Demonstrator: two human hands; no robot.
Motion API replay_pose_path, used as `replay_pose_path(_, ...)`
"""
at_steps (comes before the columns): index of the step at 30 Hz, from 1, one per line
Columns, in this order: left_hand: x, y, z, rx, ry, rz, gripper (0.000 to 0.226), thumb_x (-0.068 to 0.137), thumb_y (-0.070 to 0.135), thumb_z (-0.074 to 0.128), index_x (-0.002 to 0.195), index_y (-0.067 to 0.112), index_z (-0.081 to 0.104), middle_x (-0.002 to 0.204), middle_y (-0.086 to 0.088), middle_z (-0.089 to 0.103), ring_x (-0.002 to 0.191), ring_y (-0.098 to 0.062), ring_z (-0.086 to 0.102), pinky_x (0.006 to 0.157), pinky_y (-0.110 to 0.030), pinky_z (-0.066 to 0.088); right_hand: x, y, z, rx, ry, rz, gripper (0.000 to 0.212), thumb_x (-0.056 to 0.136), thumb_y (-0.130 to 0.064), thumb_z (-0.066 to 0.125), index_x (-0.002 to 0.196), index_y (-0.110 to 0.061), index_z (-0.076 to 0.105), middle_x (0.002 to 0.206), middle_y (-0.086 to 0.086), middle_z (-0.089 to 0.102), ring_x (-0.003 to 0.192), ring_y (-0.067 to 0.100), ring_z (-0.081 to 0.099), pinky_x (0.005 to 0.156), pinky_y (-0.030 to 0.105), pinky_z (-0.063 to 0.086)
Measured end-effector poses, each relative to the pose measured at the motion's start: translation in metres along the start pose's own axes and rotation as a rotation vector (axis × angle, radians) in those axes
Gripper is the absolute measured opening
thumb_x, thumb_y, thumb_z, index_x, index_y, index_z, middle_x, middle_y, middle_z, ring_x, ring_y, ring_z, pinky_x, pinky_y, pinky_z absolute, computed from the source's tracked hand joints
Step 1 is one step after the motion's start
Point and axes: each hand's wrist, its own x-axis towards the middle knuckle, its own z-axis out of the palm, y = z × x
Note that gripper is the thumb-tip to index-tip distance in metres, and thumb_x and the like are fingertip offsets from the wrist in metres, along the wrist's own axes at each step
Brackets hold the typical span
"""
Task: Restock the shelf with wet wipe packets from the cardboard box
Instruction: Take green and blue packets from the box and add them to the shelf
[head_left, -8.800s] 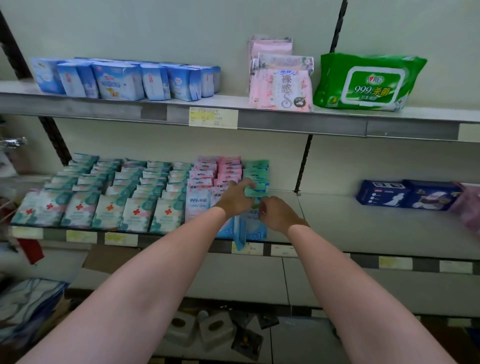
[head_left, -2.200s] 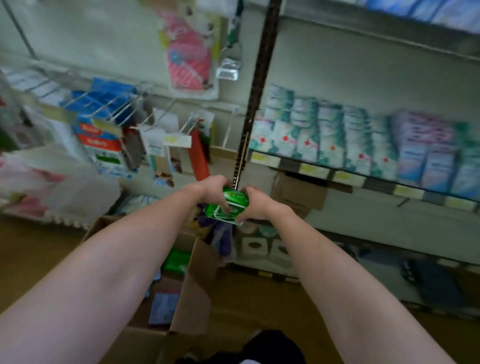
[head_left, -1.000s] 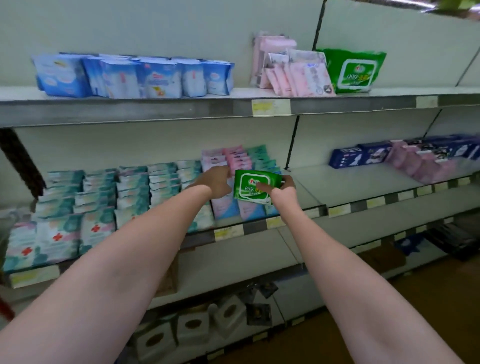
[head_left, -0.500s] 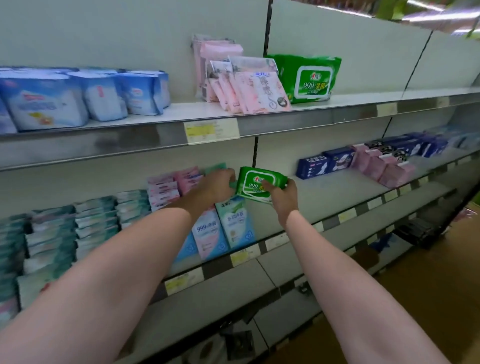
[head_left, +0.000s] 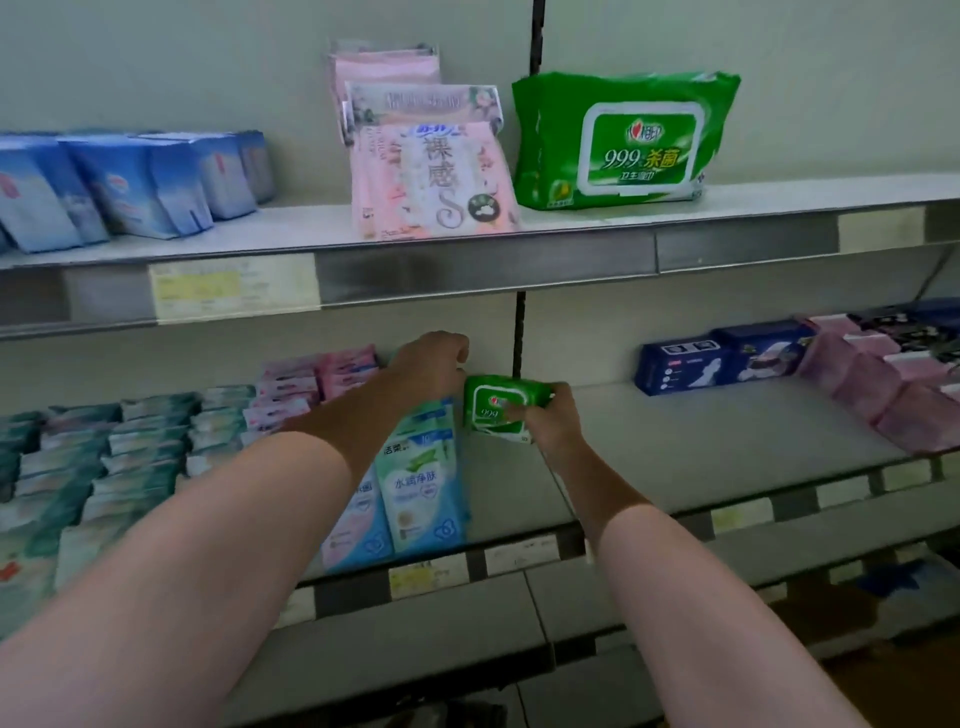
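Note:
My right hand (head_left: 553, 422) grips the right end of a small green wet wipe packet (head_left: 491, 408), thumb across its front. The packet stands low over the middle shelf (head_left: 701, 447), just right of the last row of blue and mint packets (head_left: 421, 483). My left hand (head_left: 434, 364) has its fingers curled at the packet's upper left end, against the stacked packets behind. The cardboard box is out of view.
A large green wipes pack (head_left: 623, 140) and pink packs (head_left: 431, 176) stand on the top shelf, with blue packs (head_left: 140, 182) to the left. Dark blue boxes (head_left: 722, 356) and pink packs (head_left: 883, 384) sit to the right on the middle shelf. Bare shelf lies between them and my hands.
Both hands carried the green packet from the box area up to the middle shelf. Since half a second ago the packet has dropped lower and gone further back, beside the mint row.

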Motion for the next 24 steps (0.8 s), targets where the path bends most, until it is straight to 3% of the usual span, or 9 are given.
replay_pose_path(4, -0.002, -0.006, 0.009, 0.021, -0.001, -0.044, 0.022, 0.085, 0.014, 0.063, 0.106, 0.005, 0.062, 0.108, -0.015, 0.06, 0.099, -0.03, 0.057, 0.08, -0.034, 0.045, 0.02, 0.015, 0.015, -0.29, -0.174, -0.021, 0.068, 0.073, -0.012, 0.086, 0.128, -0.014, 0.046, 0.12, 0.012, 0.06, 0.105, 0.029, 0.061, 0.084, 0.035, 0.056)
replay_pose_path(9, -0.006, -0.001, 0.015, 0.11, 0.037, -0.08, 0.01, 0.088, 0.015, 0.061, 0.087, 0.009, 0.054, 0.102, -0.017, 0.055, 0.09, -0.03, 0.054, 0.073, -0.033, 0.041, 0.04, 0.014, 0.018, -0.531, -0.141, -0.017, 0.074, 0.078, -0.027, 0.084, 0.14, -0.022, 0.044, 0.13, 0.015, 0.039, 0.112, 0.038, 0.054, 0.095, 0.046, 0.054)
replay_pose_path(13, -0.007, 0.001, 0.015, 0.125, 0.062, -0.1, 0.01, 0.087, 0.015, 0.058, 0.091, 0.007, 0.055, 0.102, -0.018, 0.054, 0.094, -0.033, 0.053, 0.079, -0.042, 0.047, 0.045, 0.013, 0.024, -0.482, -0.116, -0.02, 0.065, 0.082, -0.016, 0.078, 0.136, -0.023, 0.043, 0.126, 0.014, 0.036, 0.102, 0.039, 0.057, 0.087, 0.05, 0.057)
replay_pose_path(16, -0.007, 0.0, 0.014, 0.14, 0.039, -0.128, 0.008, 0.09, 0.016, 0.054, 0.089, 0.008, 0.053, 0.1, -0.018, 0.056, 0.093, -0.033, 0.055, 0.081, -0.045, 0.05, 0.049, 0.011, 0.032, -0.448, -0.064, -0.031, 0.058, 0.087, -0.007, 0.07, 0.137, -0.018, 0.041, 0.132, 0.016, 0.037, 0.105, 0.038, 0.057, 0.093, 0.039, 0.053)
replay_pose_path(19, -0.009, 0.001, 0.012, 0.127, 0.025, -0.143, 0.01, 0.091, 0.015, 0.052, 0.082, 0.013, 0.047, 0.098, -0.018, 0.058, 0.092, -0.033, 0.056, 0.081, -0.043, 0.05, 0.056, 0.006, 0.037, -0.34, -0.012, -0.03, 0.053, 0.09, 0.003, 0.058, 0.137, -0.013, 0.04, 0.134, 0.018, 0.038, 0.098, 0.03, 0.053, 0.087, 0.032, 0.047)
replay_pose_path(24, -0.014, 0.004, 0.009, 0.091, -0.006, -0.161, 0.013, 0.09, 0.013, 0.052, 0.079, 0.013, 0.046, 0.09, -0.012, 0.055, 0.085, -0.029, 0.056, 0.076, -0.043, 0.051, 0.059, -0.003, 0.041, -0.288, -0.007, 0.065, 0.056, 0.09, -0.001, 0.065, 0.137, -0.002, 0.034, 0.142, 0.021, 0.038, 0.119, 0.035, 0.049, 0.084, 0.03, 0.044)
